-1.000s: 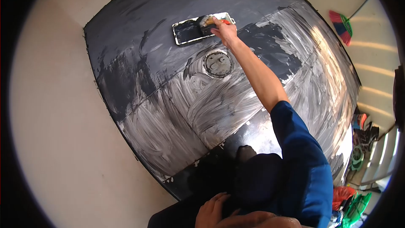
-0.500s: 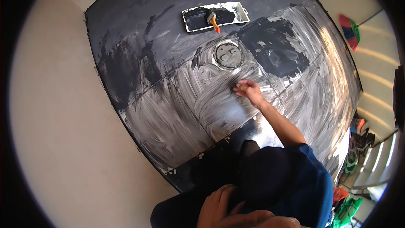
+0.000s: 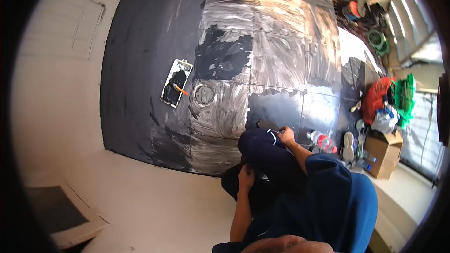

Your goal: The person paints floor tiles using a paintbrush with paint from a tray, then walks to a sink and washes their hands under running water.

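My right hand (image 3: 286,136) is closed at the dark trouser leg (image 3: 260,146), beside a thin white strip or cord; what its fingers hold is too small to tell. Lower down, my left hand (image 3: 246,177) rests against the other leg with its fingers curled; anything inside them is hidden. On the dark-coated floor (image 3: 136,75) lies a white tray (image 3: 183,68) of black paint. A brush with an orange-tipped handle (image 3: 181,90) leans in it, touched by neither hand. Right of the tray is a round drain cover (image 3: 204,94).
Streaky grey tiles (image 3: 276,61) extend to the back. At the right are a plastic bottle (image 3: 323,141), a shoe (image 3: 348,146), a cardboard box (image 3: 383,152), a red bag (image 3: 376,98) and a green bag (image 3: 404,99). A wall (image 3: 56,89) stands at the left.
The view has turned to the right. My right hand let go of the brush, left it in the tray and came back to my leg. My left hand now shows beside the leg.
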